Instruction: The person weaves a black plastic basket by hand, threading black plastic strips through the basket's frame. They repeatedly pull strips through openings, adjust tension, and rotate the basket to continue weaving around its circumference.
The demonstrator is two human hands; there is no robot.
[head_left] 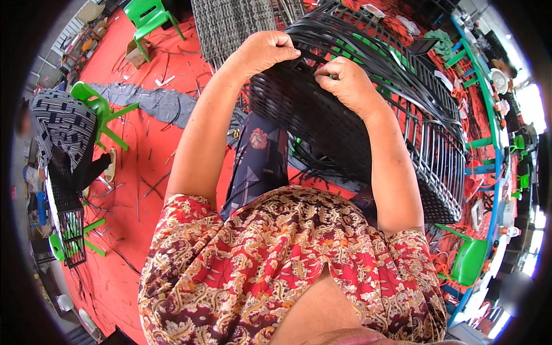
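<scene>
In front of me stands a large piece of black woven furniture (322, 106), tilted, with a dense weave on its near side and open slats to the right. At its upper left edge my left hand (265, 54) is closed, thumb and fingers pinching a flat black plastic strip. My right hand (349, 85) is curled at the same edge, a short way to the right, its fingertips pressed together against the weave. What lies between those fingertips is too small to make out. A bundle of long loose black strips (379, 60) arches over the piece beyond my hands.
A grey woven panel (233, 26) stands at the far side. Green chairs (148, 20) are at the far left and lower right (470, 261). On the left a person in a patterned top (64, 123) sits by another black woven piece. Strip scraps litter the red floor (123, 190).
</scene>
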